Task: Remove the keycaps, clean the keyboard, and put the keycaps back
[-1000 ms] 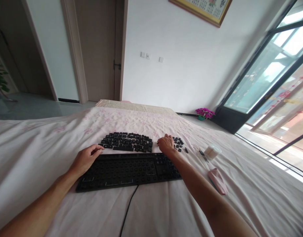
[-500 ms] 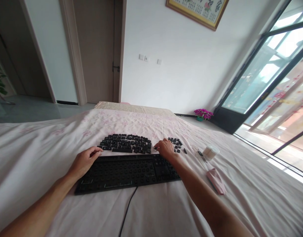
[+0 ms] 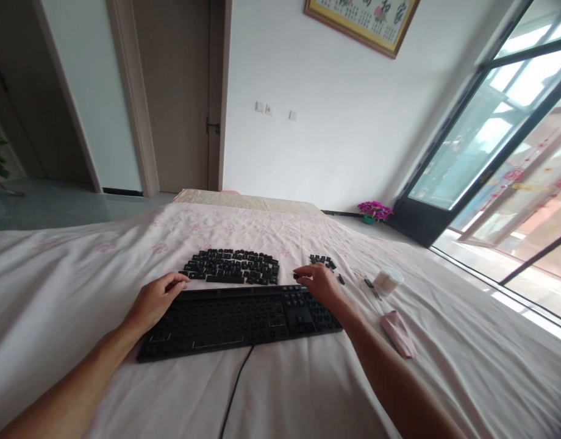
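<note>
A black keyboard [image 3: 257,320] lies on the cloth with its key bed bare of most caps. Behind it sits a large cluster of loose black keycaps [image 3: 235,265]. My right hand [image 3: 321,285] is above the keyboard's far right edge, thumb and finger pinched on a small black keycap [image 3: 296,276]. Past that hand lies a smaller group of keycaps [image 3: 324,261], partly covered by it. My left hand [image 3: 159,296] rests by the keyboard's far left corner, fingers curled together beside the leftmost keycaps. Whether anything is between those fingers is hidden.
To the right stand a clear tub of cotton swabs [image 3: 388,280], a thin dark-handled tool [image 3: 371,286] and a folded pink cloth [image 3: 398,333]. The keyboard cable [image 3: 237,390] runs toward me over the wrinkled pale bedsheet [image 3: 299,390].
My right hand has lifted slightly and shifted right from beside the large cluster, with a keycap now visible at its fingertips. My left hand has stayed in place.
</note>
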Tool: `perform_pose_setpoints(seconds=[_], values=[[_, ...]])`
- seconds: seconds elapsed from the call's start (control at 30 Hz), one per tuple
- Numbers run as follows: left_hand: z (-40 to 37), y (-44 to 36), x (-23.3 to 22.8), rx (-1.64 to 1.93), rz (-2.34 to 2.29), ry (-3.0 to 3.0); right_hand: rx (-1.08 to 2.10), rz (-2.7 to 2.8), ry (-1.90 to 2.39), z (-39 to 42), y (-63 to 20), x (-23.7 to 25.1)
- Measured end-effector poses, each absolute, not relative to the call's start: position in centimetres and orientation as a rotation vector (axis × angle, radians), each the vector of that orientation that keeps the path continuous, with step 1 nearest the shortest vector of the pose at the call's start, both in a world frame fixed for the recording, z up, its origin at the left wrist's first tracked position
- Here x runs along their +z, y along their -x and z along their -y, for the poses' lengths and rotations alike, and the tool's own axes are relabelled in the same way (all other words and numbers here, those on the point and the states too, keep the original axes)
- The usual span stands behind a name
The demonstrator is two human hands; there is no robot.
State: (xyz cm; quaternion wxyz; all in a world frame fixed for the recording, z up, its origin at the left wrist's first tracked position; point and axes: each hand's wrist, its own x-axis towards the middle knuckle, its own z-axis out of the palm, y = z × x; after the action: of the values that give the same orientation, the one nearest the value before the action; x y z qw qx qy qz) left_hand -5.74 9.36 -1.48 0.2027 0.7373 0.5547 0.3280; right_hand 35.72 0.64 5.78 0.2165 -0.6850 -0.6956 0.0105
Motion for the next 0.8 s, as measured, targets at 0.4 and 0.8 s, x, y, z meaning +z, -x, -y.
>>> perform_pose_setpoints(seconds=[0.4, 0.8], values=[[-9.5, 6.0, -1.9, 0.900, -1.552, -2.062, 0.068, 1.978, 1.610, 8.6, -33.8, 3.7], [-9.2, 5.9, -1.5, 0.901, -1.562, -2.078, 0.093, 2.069, 1.633, 8.3, -33.3, 3.5]])
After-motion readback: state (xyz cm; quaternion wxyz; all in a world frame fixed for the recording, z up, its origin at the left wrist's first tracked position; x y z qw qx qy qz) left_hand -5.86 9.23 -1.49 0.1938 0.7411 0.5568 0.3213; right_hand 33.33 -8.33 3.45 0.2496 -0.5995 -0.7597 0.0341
